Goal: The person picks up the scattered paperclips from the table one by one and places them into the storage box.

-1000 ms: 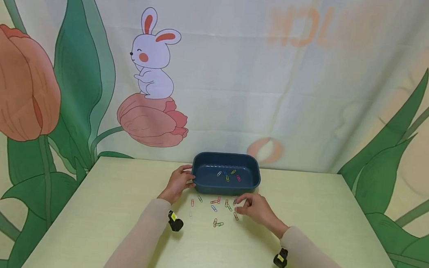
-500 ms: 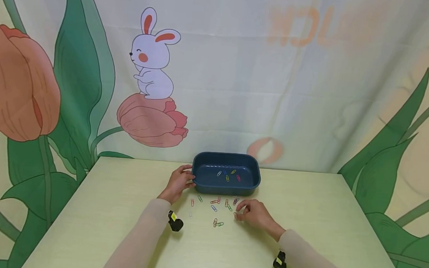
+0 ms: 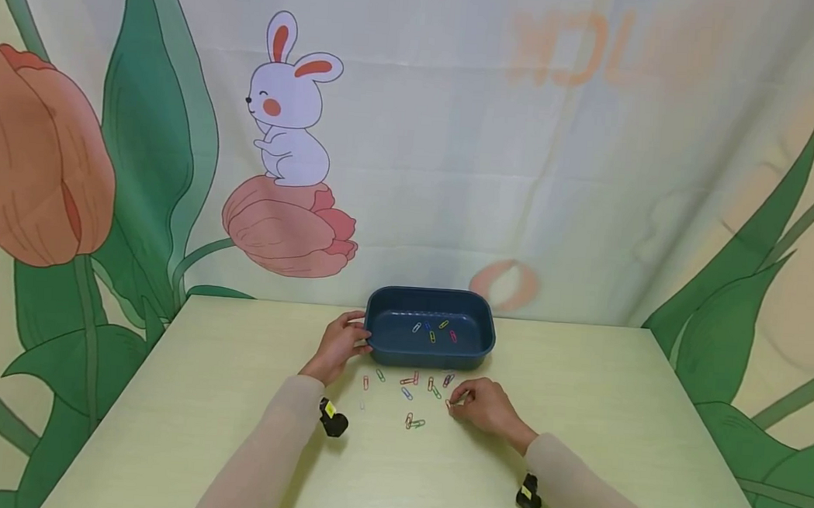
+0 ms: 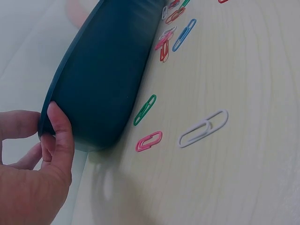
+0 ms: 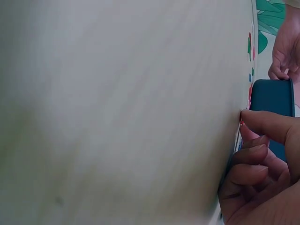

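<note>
My left hand (image 3: 336, 351) grips the left end of a dark blue plastic box (image 3: 428, 360), thumb outside and fingers at the rim, as the left wrist view (image 4: 44, 173) also shows. Inside the box lie several paper clips, among them a yellow paper clip (image 3: 432, 337) and a pink paper clip (image 3: 453, 336). My right hand (image 3: 487, 406) is low at the table, right of the loose clips. Between its thumb and index finger it pinches a red paper clip (image 3: 448, 404), mostly hidden by the fingertips; a bit of red shows there in the right wrist view (image 5: 242, 123).
Several coloured paper clips lie on the pale table (image 3: 242, 430) before the box, including a blue paper clip (image 3: 407, 394), a white paper clip (image 4: 204, 129) and a green paper clip (image 4: 145, 110). A printed curtain (image 3: 426, 170) hangs behind the table's back edge.
My right hand has drawn slightly back toward me from the clips by the box, and its fingertips have closed on the red paper clip. The left hand and the box stay put.
</note>
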Demonstrator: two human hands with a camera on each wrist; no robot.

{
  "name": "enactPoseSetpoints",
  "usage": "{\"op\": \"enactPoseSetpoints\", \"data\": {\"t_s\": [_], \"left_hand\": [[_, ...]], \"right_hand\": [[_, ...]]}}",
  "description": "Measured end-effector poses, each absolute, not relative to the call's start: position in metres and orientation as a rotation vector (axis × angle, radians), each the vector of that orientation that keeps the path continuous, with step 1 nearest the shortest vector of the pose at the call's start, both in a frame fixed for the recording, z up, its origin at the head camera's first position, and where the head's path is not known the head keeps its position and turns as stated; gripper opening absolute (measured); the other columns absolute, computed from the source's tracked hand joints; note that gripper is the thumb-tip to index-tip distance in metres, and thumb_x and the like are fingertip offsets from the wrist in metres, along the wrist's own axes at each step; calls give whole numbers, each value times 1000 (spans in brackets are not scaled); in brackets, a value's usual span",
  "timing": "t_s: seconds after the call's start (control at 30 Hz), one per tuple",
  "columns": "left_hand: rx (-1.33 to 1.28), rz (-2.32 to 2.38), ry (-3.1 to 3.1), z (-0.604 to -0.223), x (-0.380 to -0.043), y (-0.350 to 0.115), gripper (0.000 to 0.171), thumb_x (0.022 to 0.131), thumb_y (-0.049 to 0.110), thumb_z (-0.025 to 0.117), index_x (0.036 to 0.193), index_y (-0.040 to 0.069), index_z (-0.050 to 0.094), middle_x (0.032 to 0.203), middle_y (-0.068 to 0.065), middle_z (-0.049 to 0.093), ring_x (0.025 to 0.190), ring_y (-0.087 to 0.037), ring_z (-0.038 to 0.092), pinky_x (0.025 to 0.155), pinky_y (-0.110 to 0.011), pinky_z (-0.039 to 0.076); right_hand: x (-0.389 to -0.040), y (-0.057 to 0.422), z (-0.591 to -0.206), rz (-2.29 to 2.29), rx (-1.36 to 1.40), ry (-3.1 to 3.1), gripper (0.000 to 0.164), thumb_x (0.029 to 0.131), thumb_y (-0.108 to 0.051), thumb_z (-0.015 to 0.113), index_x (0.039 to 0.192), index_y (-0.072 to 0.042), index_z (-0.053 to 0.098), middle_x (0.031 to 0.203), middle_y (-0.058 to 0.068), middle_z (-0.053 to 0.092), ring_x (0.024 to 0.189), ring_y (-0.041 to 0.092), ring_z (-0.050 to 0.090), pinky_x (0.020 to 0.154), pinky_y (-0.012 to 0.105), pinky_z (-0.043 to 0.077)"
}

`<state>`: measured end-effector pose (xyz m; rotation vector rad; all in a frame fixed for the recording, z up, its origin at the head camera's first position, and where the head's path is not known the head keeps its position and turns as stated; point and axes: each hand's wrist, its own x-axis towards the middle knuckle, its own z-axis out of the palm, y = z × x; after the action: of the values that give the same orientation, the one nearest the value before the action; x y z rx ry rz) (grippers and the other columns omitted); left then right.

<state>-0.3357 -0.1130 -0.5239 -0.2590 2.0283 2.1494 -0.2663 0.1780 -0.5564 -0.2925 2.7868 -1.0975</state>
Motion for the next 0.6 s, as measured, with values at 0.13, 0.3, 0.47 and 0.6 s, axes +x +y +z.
{"op": "enactPoseSetpoints", "data": {"t_s": [0.13,0.3,0.47,0.6], "left_hand": [[-252,2152,2034,-522,-339,-114,51,96,2,52,146,6,42,126,-20,48,91,-20,57,79,-29,57],[-242,2156,2034,-521,-341,-114,51,96,2,52,146,5,42,125,-19,48,92,-21,57,93,-41,55],[-238,2163,2025,-522,-341,-114,51,96,2,52,146,5,42,124,-18,47,93,-22,57,92,-40,55],[-251,2151,2017,-525,-338,-116,50,96,2,52,145,5,43,122,-17,48,89,-20,57,82,-32,58]], "right_hand": [[-269,178,-554,-1098,-310,2790,10,79,-14,77,73,-21,74,63,-8,60,60,9,50,56,23,39],[-271,179,-550,-1100,-309,2767,10,78,-10,75,73,-18,74,64,-8,62,60,9,50,56,23,40],[-271,178,-551,-1111,-299,2779,8,80,-12,74,74,-17,73,64,-7,60,61,10,50,56,24,39],[-267,176,-556,-1089,-304,2778,7,80,-18,78,75,-20,73,61,-8,55,58,9,48,55,24,38]]}}
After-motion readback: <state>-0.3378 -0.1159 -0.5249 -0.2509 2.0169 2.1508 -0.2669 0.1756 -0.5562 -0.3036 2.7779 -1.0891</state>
